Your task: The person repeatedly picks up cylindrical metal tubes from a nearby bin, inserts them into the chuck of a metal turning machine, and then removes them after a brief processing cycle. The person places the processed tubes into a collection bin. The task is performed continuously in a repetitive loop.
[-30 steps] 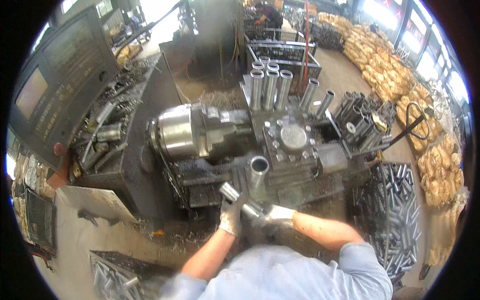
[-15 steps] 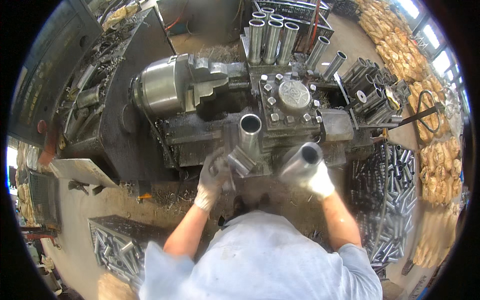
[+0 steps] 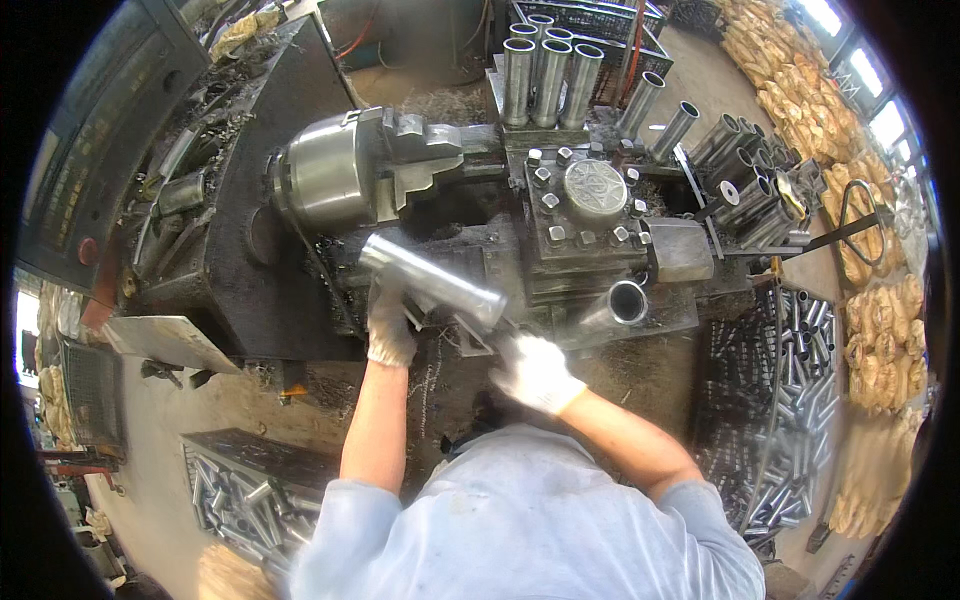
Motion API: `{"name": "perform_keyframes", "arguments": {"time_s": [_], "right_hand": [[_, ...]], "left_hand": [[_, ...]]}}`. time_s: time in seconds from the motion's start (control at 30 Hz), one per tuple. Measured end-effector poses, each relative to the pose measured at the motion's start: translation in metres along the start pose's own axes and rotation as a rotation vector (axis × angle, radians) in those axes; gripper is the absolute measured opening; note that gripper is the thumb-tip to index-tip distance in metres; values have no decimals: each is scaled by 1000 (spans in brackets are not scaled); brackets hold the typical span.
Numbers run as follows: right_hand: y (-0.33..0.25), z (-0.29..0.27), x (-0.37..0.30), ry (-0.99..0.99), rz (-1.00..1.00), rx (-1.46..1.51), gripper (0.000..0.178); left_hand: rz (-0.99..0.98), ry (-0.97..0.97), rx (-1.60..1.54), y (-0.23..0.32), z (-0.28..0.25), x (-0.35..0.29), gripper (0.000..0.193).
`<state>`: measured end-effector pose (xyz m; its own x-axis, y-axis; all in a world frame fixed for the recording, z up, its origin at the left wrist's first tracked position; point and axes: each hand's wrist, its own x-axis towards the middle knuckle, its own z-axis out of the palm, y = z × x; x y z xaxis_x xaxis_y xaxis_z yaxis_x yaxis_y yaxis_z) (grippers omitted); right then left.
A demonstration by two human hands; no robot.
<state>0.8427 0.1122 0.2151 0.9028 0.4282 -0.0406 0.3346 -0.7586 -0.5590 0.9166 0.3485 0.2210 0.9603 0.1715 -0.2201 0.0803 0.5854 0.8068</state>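
Observation:
A shiny metal tube is held slantwise over the front of the lathe by my left hand. That hand wears a pale glove, and its fingers are closed under the tube's left half. My right hand, also gloved, is closed near the tube's right end. A thin dark piece shows between hand and tube, too blurred to name. A second metal tube rests on the lathe carriage beyond my right hand, its open end toward the upper right. The lathe chuck and bolted tool post are just beyond.
Several tubes stand upright behind the tool post, with more tubes grouped to its right. Crates of metal tubes lie at right, and another bin of tubes at lower left. Tan sacks line the right side.
My right hand has let go of the tube at right and moved left and nearer. A tube in my left hand is now raised and slanted across the lathe front.

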Motion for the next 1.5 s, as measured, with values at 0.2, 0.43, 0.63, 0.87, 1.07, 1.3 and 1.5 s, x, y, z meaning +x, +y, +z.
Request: {"name": "perform_keyframes", "arguments": {"time_s": [0.2, 0.43, 0.63, 0.87, 1.07, 1.3, 1.5], "right_hand": [[4, 17, 60, 89, 31, -158, 28], [-39, -63, 76, -212, 272, 558, 67], [-75, -87, 64, -133, 390, 891, 76], [-71, -243, 100, 176, -501, 150, 73], [20, -272, 244, 48, -303, -871, 56], [63, -193, 318, -484, -83, -426, 57], [79, -195, 330, -529, -293, -234, 86]], "left_hand": [[-197, -205, -529, -9, -53, -20, 86], [-139, -108, -428, -6, -10, -36, 77], [-180, -464, -292, -46, -4, 4, 92], [318, -426, 1492, -81, 6, 136, 70], [544, -230, 1214, -28, -14, 17, 43], [88, 545, 615, -63, -168, -80, 38], [165, 811, -74, -43, -266, -114, 38]]}}
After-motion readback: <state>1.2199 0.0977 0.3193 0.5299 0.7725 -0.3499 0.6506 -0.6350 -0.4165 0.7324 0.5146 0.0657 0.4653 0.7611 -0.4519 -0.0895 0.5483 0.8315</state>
